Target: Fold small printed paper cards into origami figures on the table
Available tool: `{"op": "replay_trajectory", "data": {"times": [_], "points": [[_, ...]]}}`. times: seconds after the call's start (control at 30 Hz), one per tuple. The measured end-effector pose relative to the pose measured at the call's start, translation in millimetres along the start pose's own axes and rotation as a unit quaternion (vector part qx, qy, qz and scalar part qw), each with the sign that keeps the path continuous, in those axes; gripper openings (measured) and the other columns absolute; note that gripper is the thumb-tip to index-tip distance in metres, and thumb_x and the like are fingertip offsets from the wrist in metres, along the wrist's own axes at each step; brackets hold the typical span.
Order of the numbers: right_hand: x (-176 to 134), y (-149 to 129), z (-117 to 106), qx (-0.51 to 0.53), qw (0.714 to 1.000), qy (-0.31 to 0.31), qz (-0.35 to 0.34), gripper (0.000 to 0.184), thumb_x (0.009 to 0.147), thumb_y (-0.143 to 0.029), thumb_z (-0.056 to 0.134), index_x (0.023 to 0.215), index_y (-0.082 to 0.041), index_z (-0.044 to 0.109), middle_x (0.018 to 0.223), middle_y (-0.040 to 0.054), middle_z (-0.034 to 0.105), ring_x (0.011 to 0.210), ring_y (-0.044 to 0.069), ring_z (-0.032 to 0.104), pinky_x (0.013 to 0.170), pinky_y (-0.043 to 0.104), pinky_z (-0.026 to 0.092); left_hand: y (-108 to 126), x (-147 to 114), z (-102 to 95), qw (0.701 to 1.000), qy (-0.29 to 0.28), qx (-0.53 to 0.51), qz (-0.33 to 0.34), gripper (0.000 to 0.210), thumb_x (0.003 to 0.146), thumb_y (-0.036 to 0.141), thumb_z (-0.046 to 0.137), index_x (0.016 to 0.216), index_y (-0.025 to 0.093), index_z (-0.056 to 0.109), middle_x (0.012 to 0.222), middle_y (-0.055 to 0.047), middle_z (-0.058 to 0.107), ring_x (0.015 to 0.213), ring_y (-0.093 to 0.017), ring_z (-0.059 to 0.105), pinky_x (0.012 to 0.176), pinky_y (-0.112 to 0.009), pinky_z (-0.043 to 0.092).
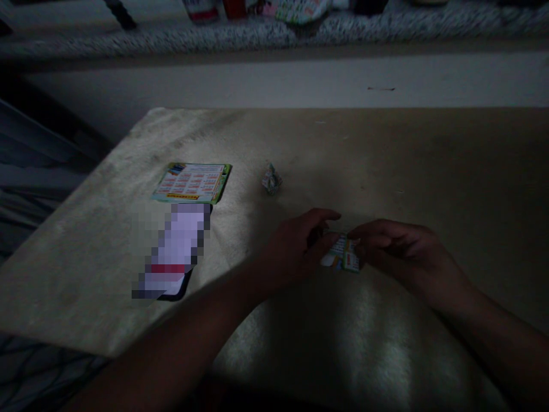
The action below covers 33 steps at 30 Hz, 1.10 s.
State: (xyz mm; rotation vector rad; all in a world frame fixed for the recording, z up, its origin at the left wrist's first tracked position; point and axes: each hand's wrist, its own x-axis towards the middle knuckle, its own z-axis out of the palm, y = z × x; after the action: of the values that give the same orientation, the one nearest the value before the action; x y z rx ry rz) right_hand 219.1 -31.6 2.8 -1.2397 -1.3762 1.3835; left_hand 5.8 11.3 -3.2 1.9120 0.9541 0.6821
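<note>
Forearms (184,332) angled inward — left hand (294,243) bent, right hand (401,249) pinching printed paper (345,255)

- Your bare left forearm (193,337) enters from the near left and slants toward the far right.
- Your left grip (295,246) follows that line, its back showing and its fingers directed right.
- The left index finger (321,215) stretches out, slightly curved, with the left thumb (323,247) on its near side and a gap between them.
- Your right forearm (493,332), bare too, enters from the near right and slants toward the far left.
- Your right grip (398,249) faces the left one closely, index finger and thumb drawn into a pinch, the remaining fingers curled in shadow.
</note>
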Motion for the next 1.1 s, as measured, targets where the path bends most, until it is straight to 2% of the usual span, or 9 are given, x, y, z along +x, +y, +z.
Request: {"op": "replay_trajectory", "data": {"times": [0.1, 0.17, 0.3, 0.47, 0.6, 0.7, 0.87, 1.0, 1.1], "points": [[-1.0, -1.1, -1.4, -0.063, 0.998, 0.019, -0.019, 0.011, 0.087, -0.032, 0.074, 0.084, -0.021, 0.074, 0.078, 0.003, 0.078, 0.068, 0.016, 0.072, 0.059, 0.024, 0.057, -1.7, 0.6, -6.0, 0.994, 0.038, 0.057, 0.09, 0.034, 0.092, 0.039, 0.065, 0.118, 0.017, 0.064, 0.112, -0.01, 0.065, 0.103, -0.02, 0.063, 0.09, -0.033, 0.052], [-2.2, -2.3, -2.7, -0.107, 0.994, 0.014, -0.032, 0.013, 0.087, -0.034, 0.073, 0.085, -0.021, 0.073, 0.079, 0.0031, 0.078, 0.066, 0.016, 0.071, 0.057, 0.024, 0.055, -3.3, 0.1, -10.2, 0.988, 0.026, 0.078, 0.129, 0.036, 0.086, 0.041, 0.073, 0.113, 0.019, 0.067, 0.117, -0.01, 0.063, 0.11, -0.023, 0.061, 0.096, -0.036, 0.051], [-3.9, -3.0, -2.9, -0.155, 0.987, -0.005, -0.049, 0.011, 0.09, -0.032, 0.07, 0.087, -0.022, 0.072, 0.08, 0.0028, 0.078, 0.066, 0.015, 0.071, 0.057, 0.023, 0.055, -7.9, -2.0, -12.3, 0.979, -0.032, 0.124, 0.16, 0.042, 0.078, 0.045, 0.08, 0.11, 0.02, 0.069, 0.115, -0.01, 0.067, 0.111, -0.025, 0.062, 0.1, -0.04, 0.049], [-4.1, 0.5, -0.7, -0.166, 0.984, -0.031, -0.053, 0.007, 0.091, -0.028, 0.069, 0.088, -0.022, 0.072, 0.08, 0.0026, 0.078, 0.069, 0.016, 0.073, 0.059, 0.023, 0.057, -10.9, -0.3, -9.4, 0.984, -0.049, 0.114, 0.131, 0.049, 0.075, 0.045, 0.083, 0.115, 0.018, 0.07, 0.128, -0.012, 0.068, 0.12, -0.027, 0.061, 0.105, -0.041, 0.046], [-4.3, 2.5, -2.6, -0.186, 0.98, -0.049, -0.059, 0.008, 0.092, -0.027, 0.068, 0.091, -0.022, 0.073, 0.086, 0.004, 0.079, 0.072, 0.018, 0.074, 0.059, 0.024, 0.057, -12.9, 2.5, -9.2, 0.985, -0.078, 0.115, 0.105, 0.047, 0.077, 0.048, 0.081, 0.114, 0.021, 0.072, 0.124, -0.009, 0.072, 0.116, -0.027, 0.064, 0.105, -0.043, 0.044], [-4.3, 1.9, -6.7, -0.221, 0.97, -0.065, -0.071, 0.01, 0.091, -0.023, 0.066, 0.097, -0.023, 0.074, 0.092, 0.0033, 0.079, 0.079, 0.019, 0.075, 0.065, 0.026, 0.058, -14.7, 4.1, -9.1, 0.982, -0.089, 0.126, 0.108, 0.045, 0.078, 0.047, 0.081, 0.113, 0.019, 0.074, 0.123, -0.01, 0.073, 0.114, -0.027, 0.065, 0.105, -0.043, 0.043], [-2.3, 2.8, -16.4, -0.294, 0.944, -0.079, -0.131, 0.021, 0.086, -0.016, 0.068, 0.104, -0.025, 0.075, 0.092, 0.0042, 0.076, 0.079, 0.02, 0.072, 0.066, 0.03, 0.056, -16.6, 6.3, -8.8, 0.983, -0.088, 0.115, 0.116, 0.044, 0.076, 0.049, 0.082, 0.108, 0.021, 0.075, 0.116, -0.007, 0.076, 0.11, -0.026, 0.066, 0.102, -0.042, 0.042], [0.1, 5.3, -22.1, -0.286, 0.936, -0.094, -0.181, 0.022, 0.088, -0.019, 0.07, 0.108, -0.027, 0.076, 0.096, 0.0056, 0.076, 0.088, 0.022, 0.071, 0.075, 0.034, 0.057, -16.8, 7.2, -8.5, 0.984, -0.094, 0.098, 0.112, 0.045, 0.074, 0.05, 0.083, 0.108, 0.023, 0.076, 0.117, -0.006, 0.075, 0.112, -0.026, 0.065, 0.104, -0.041, 0.039], [1.4, 5.7, -23.8, -0.254, 0.945, -0.118, -0.168, 0.02, 0.089, -0.022, 0.072, 0.107, -0.028, 0.077, 0.096, 0.005, 0.076, 0.089, 0.021, 0.071, 0.075, 0.033, 0.058, -16.4, 7.6, -8.7, 0.983, -0.112, 0.086, 0.115, 0.045, 0.074, 0.054, 0.082, 0.107, 0.023, 0.077, 0.117, -0.007, 0.075, 0.112, -0.026, 0.065, 0.105, -0.041, 0.038]]}}
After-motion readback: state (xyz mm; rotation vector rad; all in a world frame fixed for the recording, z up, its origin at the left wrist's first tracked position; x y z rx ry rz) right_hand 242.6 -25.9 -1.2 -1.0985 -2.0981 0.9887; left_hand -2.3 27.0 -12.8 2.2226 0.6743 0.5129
